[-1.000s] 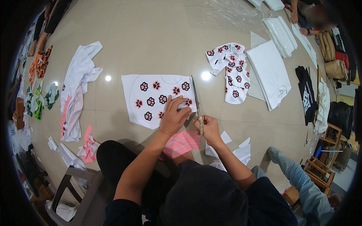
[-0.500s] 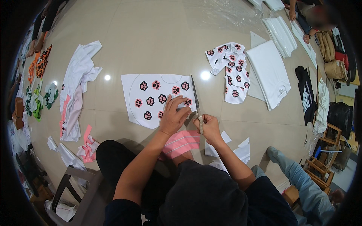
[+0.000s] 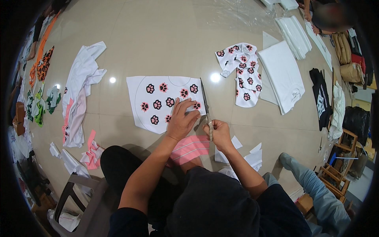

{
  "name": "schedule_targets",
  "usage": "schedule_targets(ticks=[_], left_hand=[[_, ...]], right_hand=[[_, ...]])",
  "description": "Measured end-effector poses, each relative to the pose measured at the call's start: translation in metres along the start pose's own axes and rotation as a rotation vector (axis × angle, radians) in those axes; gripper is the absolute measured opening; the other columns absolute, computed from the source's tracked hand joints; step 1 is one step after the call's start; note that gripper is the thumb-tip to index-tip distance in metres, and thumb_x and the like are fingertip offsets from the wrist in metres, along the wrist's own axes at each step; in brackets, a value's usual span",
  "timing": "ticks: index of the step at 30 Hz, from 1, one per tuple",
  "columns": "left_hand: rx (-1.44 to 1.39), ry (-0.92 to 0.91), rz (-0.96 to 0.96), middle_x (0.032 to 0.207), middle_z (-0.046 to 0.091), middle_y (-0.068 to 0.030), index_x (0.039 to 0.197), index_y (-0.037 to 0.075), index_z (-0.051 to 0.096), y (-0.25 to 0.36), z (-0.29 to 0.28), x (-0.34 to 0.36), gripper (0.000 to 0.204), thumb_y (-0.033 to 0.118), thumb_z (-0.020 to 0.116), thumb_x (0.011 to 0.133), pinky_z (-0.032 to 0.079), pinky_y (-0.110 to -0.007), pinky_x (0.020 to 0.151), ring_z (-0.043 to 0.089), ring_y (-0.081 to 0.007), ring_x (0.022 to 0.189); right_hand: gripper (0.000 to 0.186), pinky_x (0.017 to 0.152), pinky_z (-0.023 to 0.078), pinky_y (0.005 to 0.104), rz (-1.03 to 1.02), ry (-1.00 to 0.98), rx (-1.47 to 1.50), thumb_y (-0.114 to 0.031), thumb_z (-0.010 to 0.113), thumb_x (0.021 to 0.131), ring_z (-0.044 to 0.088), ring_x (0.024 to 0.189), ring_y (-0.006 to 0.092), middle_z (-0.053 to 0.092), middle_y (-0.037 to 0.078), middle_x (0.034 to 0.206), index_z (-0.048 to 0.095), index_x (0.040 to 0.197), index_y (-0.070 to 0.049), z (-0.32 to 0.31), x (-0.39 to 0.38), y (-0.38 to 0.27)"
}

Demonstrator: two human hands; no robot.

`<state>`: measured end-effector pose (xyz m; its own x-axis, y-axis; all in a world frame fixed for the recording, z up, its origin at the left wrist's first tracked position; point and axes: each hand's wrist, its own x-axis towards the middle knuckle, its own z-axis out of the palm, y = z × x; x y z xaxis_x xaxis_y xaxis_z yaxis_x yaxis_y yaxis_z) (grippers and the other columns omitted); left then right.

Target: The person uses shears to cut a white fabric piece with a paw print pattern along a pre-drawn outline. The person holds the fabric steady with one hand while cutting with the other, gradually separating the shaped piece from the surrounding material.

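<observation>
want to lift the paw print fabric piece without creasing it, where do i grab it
Take the paw print fabric piece by its far left corner, coming from the left. It lies flat there, clear of the left hand and the scissors in the right hand.

You sit over a glossy beige tiled floor (image 3: 158, 43). On it, the flat white paw-print fabric panel (image 3: 158, 100) lies central; left of it a crumpled white-and-pink garment (image 3: 81, 91), right of it a folded white cloth (image 3: 282, 75), below it white offcuts (image 3: 248, 156).
</observation>
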<state>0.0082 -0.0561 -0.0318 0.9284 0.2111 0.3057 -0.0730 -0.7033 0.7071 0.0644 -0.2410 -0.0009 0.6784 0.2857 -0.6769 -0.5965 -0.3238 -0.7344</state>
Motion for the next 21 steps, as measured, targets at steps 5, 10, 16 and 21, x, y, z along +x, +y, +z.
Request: schedule_targets(ticks=[5, 10, 16, 21], left_hand=[[-0.005, -0.001, -0.002, 0.131, 0.061, -0.006, 0.104, 0.014, 0.07, 0.0, 0.0, 0.0, 0.019, 0.017, 0.079, 0.087, 0.035, -0.061, 0.121, 0.057, -0.0308, 0.132], [-0.015, -0.028, 0.009, 0.132, 0.061, -0.0064, 0.103, 0.013, 0.07, -0.001, 0.0, 0.0, 0.016, 0.018, 0.077, 0.089, 0.034, -0.062, 0.121, 0.056, -0.0307, 0.133], [-0.062, -0.215, 0.061, 0.109, 0.066, -0.0063, 0.099, 0.01, 0.068, 0.004, -0.015, -0.002, 0.014, 0.017, 0.075, 0.089, 0.046, -0.05, 0.104, 0.063, -0.0294, 0.111], [-0.009, -0.097, -0.138, 0.112, 0.068, -0.0112, 0.108, 0.004, 0.066, 0.004, -0.031, 0.007, 0.03, 0.024, 0.076, 0.088, 0.045, -0.048, 0.099, 0.061, -0.033, 0.111]], right_hand=[[0.014, 0.048, 0.039, 0.0236, 0.001, 0.007, 0.012, -0.009, 0.077, 0.086, 0.052, 0.054, 0.0049, 0.062, -0.001, 0.066, 0.066, 0.079, -0.002, 0.003, -0.002, -0.001], [0.018, 0.05, 0.042, 0.0252, 0.03, 0.031, 0.012, -0.014, 0.078, 0.088, 0.056, 0.056, 0.0066, 0.065, 0.001, 0.069, 0.069, 0.084, 0.0, -0.004, -0.011, 0.009], [0.024, 0.053, 0.046, 0.0285, 0.096, 0.123, -0.086, -0.02, 0.081, 0.089, 0.06, 0.061, 0.0096, 0.066, 0.002, 0.071, 0.069, 0.086, 0.0, -0.04, -0.066, 0.055], [0.024, 0.056, 0.048, 0.0279, 0.148, 0.324, -0.161, -0.019, 0.081, 0.09, 0.06, 0.062, 0.0093, 0.067, 0.003, 0.071, 0.068, 0.087, 0.001, -0.083, -0.13, 0.112]])
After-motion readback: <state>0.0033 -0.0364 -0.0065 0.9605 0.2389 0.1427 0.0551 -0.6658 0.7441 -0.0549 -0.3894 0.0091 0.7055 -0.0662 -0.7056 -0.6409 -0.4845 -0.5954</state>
